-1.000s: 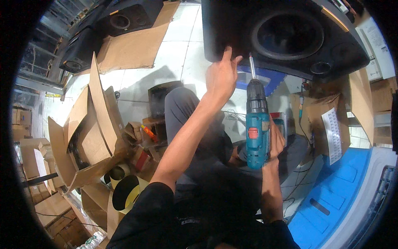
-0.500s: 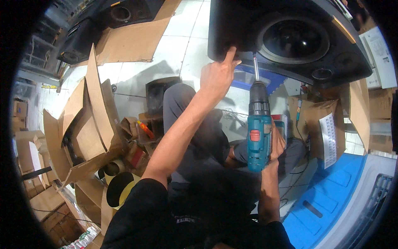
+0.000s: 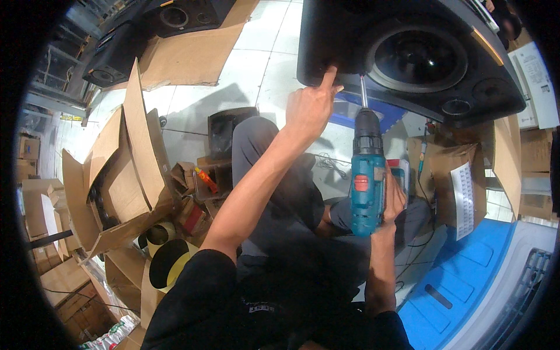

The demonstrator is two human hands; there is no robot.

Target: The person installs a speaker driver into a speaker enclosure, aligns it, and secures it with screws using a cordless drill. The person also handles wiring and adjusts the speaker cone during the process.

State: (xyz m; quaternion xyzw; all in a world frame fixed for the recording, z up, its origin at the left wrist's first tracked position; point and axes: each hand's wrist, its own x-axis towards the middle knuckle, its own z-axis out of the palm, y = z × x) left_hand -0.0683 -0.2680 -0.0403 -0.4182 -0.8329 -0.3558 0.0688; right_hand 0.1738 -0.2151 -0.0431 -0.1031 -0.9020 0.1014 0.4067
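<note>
Teal drill [image 3: 367, 175] gripped in the right hand [image 3: 392, 198], bit against the black speaker [image 3: 408, 52]; left hand [image 3: 309, 108] beside it, forefinger out on the speaker's edge

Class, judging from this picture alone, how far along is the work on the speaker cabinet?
Done: round speaker cone sits in the black speaker cabinet. In hand: right hand holds the teal cordless drill, bit at the cabinet's edge; left hand steadies there. Left: cannot tell how many screws remain.

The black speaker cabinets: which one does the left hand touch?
The big speaker cabinet at top right, where the left hand and drill meet its edge; the two others lie far off, top left.
</note>
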